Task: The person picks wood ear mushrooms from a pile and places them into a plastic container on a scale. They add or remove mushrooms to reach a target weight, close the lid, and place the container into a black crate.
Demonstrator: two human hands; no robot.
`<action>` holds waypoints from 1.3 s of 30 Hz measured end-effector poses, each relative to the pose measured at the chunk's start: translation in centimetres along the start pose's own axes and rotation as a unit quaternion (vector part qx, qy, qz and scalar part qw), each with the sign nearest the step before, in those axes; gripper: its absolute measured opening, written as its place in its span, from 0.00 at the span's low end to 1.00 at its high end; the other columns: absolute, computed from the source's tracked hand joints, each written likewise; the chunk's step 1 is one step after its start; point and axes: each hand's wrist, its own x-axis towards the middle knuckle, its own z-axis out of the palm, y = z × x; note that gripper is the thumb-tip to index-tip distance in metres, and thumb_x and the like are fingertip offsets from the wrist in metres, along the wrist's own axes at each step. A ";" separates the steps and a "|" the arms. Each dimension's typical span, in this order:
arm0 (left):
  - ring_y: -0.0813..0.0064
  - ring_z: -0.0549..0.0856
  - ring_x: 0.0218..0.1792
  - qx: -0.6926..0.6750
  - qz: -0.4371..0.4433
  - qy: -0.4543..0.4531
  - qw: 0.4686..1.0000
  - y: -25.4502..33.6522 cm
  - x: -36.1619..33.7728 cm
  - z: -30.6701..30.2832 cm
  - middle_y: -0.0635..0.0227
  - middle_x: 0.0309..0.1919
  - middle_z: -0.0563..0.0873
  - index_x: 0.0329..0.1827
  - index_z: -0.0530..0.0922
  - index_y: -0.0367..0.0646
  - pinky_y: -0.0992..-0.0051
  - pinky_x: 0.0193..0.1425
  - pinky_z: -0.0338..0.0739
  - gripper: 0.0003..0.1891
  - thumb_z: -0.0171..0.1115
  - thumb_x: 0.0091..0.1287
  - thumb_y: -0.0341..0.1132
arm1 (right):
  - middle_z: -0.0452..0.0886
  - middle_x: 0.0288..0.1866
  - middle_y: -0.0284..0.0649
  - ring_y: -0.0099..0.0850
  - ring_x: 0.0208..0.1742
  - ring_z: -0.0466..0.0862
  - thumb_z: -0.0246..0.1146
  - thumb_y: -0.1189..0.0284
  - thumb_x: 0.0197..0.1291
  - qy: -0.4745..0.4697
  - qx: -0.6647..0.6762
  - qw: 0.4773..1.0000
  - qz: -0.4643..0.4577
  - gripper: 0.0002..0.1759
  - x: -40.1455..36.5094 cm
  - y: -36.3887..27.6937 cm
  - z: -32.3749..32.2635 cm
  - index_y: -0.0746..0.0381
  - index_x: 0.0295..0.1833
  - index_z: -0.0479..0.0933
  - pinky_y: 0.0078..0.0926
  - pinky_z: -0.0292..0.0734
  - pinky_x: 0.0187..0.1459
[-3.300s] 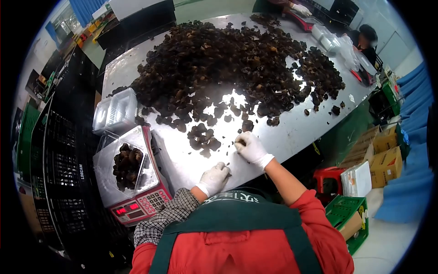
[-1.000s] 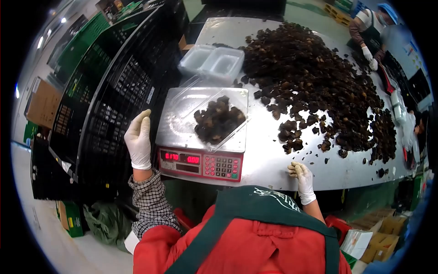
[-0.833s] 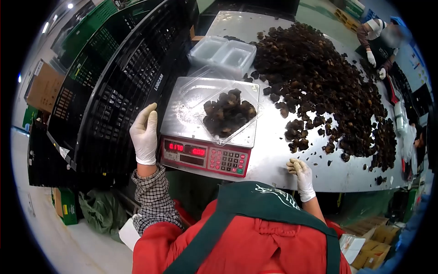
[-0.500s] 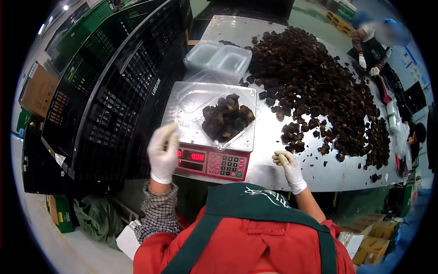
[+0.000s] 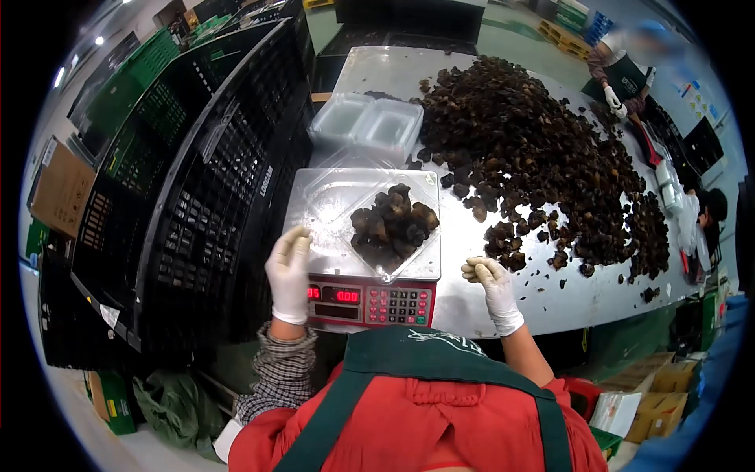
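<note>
My left hand (image 5: 289,271), in a white glove, hovers at the front left corner of the scale (image 5: 314,228), fingers extended and thumb apart, with nothing visible in it. Over the metal table right of the scale is my right hand (image 5: 493,287), also gloved; its fingers are curled in with the thumb against them, and no held thing shows. A clear plastic tray (image 5: 385,277) rests on the scale's steel plate. Dark brown, wrinkled mushroom-like pieces (image 5: 393,223) fill its middle. Red digits glow on the scale's display (image 5: 338,294).
Clear plastic containers (image 5: 393,126) stand behind the scale. A large heap of the same dark pieces (image 5: 519,134) covers the table's right side. Black crates (image 5: 212,181) rise along the left. Across the table at the far right stands another person (image 5: 621,71) in white gloves.
The view has tilted slightly, so the scale and tray appear lower. My left hand sits a little nearer the scale's plate; my right hand keeps its curled shape. The tray's contents look unchanged.
</note>
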 end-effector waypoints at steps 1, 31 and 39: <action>0.63 0.81 0.51 -0.110 -0.099 0.003 0.989 0.0 1.1 -0.8 0.56 0.51 0.80 0.59 0.72 0.29 0.66 0.59 0.74 0.21 0.55 0.71 0.38 | 0.84 0.43 0.43 0.27 0.41 0.83 0.56 0.68 0.69 0.011 -0.006 1.000 -0.004 0.16 0.0 0.2 -0.3 0.69 0.52 0.77 0.23 0.78 0.46; 0.50 0.73 0.60 0.311 0.317 -0.137 0.886 -0.8 -3.2 4.4 0.51 0.56 0.75 0.55 0.75 0.36 0.60 0.66 0.67 0.24 0.58 0.52 0.19 | 0.81 0.29 0.36 0.21 0.25 0.80 0.59 0.67 0.65 -0.139 0.049 0.982 0.117 0.11 8.5 -3.0 3.8 0.61 0.49 0.75 0.18 0.76 0.26; 0.80 0.78 0.19 0.029 -0.169 -0.164 0.971 -2.3 -0.4 1.1 0.58 0.33 0.82 0.53 0.68 0.30 0.84 0.19 0.72 0.18 0.60 0.62 0.24 | 0.82 0.27 0.38 0.20 0.21 0.80 0.59 0.72 0.60 -0.165 0.074 0.967 0.179 0.08 6.9 -3.1 4.4 0.63 0.43 0.72 0.16 0.74 0.20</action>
